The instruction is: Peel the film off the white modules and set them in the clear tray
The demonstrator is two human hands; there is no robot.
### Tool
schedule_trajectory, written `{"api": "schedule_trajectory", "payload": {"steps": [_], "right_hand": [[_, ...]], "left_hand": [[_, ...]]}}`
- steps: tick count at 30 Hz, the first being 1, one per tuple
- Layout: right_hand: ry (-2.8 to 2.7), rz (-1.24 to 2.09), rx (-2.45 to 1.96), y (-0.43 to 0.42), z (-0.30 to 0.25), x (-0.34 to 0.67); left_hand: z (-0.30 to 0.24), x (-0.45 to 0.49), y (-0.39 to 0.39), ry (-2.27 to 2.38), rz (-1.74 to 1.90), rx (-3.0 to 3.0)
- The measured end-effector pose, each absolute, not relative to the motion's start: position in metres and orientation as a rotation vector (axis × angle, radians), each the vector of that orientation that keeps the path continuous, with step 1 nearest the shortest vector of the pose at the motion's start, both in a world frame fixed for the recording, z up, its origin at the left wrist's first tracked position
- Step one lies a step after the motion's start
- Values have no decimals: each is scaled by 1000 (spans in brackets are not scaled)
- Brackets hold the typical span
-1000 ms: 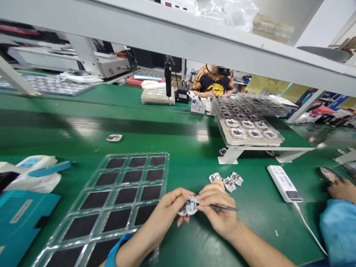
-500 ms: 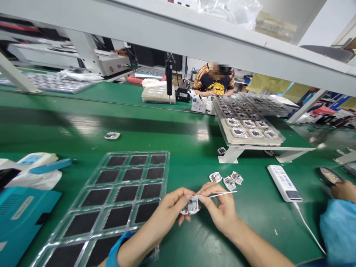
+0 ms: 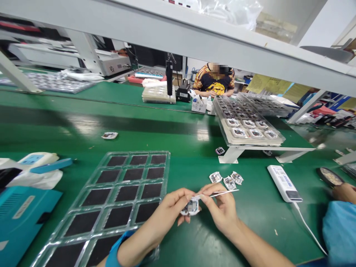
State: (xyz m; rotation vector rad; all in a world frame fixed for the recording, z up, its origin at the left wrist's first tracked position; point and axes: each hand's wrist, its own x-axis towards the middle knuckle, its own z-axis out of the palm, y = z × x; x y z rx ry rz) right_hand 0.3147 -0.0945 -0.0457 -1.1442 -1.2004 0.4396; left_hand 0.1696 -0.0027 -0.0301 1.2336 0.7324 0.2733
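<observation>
My left hand (image 3: 175,204) is closed around a small electronic module (image 3: 191,207), a circuit board in a white rounded frame, tilted toward me. At the module's upper edge, my right hand (image 3: 218,204) pinches thin white tweezers (image 3: 226,192) between thumb and fingers. Their far end sticks out to the right, while the tips are hidden by the fingers. Both hands meet over the module, with fingertips close together. Just beyond the right hand lie three similar modules (image 3: 229,183) on the green bench.
Left of my hands lies a clear tray (image 3: 96,216) with dark square pockets. A white stand (image 3: 233,154) bears stacked trays of modules (image 3: 253,142). To the right are a white cabled device (image 3: 284,183) and another person's sleeve (image 3: 338,230). One module (image 3: 109,135) lies farther off.
My hands stay at the module's upper edge. The tweezers' outer end has shifted slightly up and right. The neighbouring person's arm at the right has moved slightly right.
</observation>
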Motion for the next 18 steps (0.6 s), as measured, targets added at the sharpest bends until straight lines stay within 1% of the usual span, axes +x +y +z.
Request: {"api": "schedule_trajectory", "payload": {"steps": [8, 14, 18], "right_hand": [[-1390, 336, -1132, -94, -42, 317], [-1240, 478, -1142, -92, -40, 317], [-1177, 484, -1151, -92, -44, 316]], "left_hand": [[-32, 169, -2, 748, 296, 1256], [-30, 168, -2, 783, 301, 1246], [-29, 169, -2, 786, 288, 1232]]}}
